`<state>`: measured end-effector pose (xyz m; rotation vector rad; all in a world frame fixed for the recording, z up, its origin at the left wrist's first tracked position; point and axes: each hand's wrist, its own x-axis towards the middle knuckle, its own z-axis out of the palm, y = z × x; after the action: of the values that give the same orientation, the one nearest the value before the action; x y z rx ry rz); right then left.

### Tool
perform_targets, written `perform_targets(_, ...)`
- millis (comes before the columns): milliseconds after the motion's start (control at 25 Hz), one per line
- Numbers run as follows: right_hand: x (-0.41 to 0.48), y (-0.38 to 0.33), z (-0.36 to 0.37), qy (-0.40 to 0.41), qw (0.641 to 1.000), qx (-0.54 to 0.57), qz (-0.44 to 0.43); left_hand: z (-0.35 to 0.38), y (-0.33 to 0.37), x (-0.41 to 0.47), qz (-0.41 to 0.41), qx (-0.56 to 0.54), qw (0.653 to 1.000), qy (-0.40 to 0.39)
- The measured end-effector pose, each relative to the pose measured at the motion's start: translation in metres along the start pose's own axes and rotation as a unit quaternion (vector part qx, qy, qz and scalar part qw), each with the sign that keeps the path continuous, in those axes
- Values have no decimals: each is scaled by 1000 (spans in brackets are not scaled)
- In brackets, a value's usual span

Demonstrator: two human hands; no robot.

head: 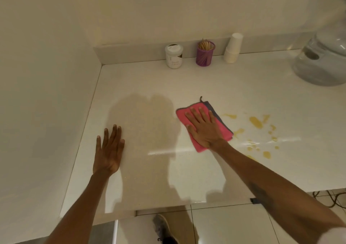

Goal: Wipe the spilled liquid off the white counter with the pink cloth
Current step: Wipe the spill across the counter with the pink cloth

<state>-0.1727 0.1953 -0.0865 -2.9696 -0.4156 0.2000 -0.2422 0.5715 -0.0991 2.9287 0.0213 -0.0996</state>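
Pink cloth (pixel 202 125) flat under right hand (pixel 205 129) fingers (pixel 194 114) (spread open), beside yellow spill (pixel 255 122)

Two hands (pixel 109 150), one cloth (pixel 182 118), one jar (pixel 174 56), one holder (pixel 205 53).

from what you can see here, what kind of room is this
Probably a kitchenette or break-room counter: a stack of white paper cups, a purple mesh pot of wooden stirrers and a white lidded jar stand along the wall on the glossy white counter.
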Motion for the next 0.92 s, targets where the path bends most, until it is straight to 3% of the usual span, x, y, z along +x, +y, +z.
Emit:
perform_targets(160,28,-76,8,16,999,38,3,3,-1,1,-2,-7,1000,16)
perform_targets(360,-34,-137,32,7,994,31,-104,1,0,0,9,-26,999,28)
perform_targets(480,-80,-100,35,38,996,28,-79,-1,2,0,6,-10,1000,19)
perform_targets(680,-146,-6,15,39,997,53,50,-1,3,-3,14,-17,1000,7)
perform_targets(840,-173,79,13,38,989,7,145,-7,13,6,-15,-32,997,66)
perform_targets(920,-164,113,8,48,980,13,194,-13,28,18,-42,24,993,109)
